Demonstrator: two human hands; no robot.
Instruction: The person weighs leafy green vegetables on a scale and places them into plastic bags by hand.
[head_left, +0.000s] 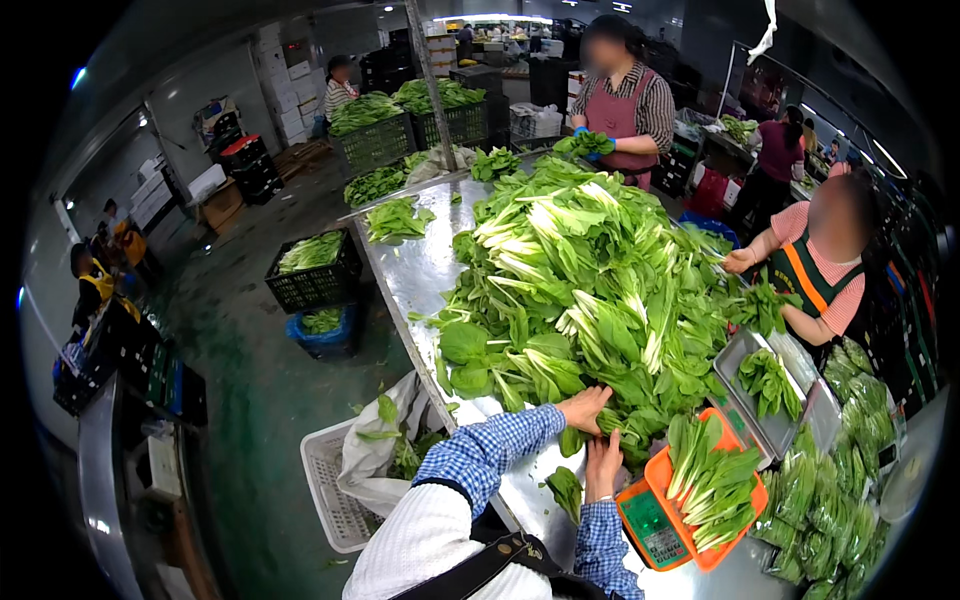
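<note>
A large heap of leafy greens (570, 285) with pale stalks covers much of the metal table (416, 262). At the heap's near edge my left hand (587, 409) presses in among the leaves, its fingertips partly hidden. Just below it, my right hand (602, 463) touches the same dark leaves with its fingers pointing up. Whether either hand grips a bunch cannot be told. A loose bunch (564, 491) lies on the metal left of my right wrist. To the right, an orange digital scale (651, 529) carries greens (712, 484) in its orange tray (757, 499).
Bagged greens (817, 502) pile up at the right, by a second scale's metal tray (739, 356). Co-workers holding greens stand across (622, 112) and at right (814, 277). A white basket (326, 480) and black crate (315, 281) sit left; a pole (431, 82) rises behind.
</note>
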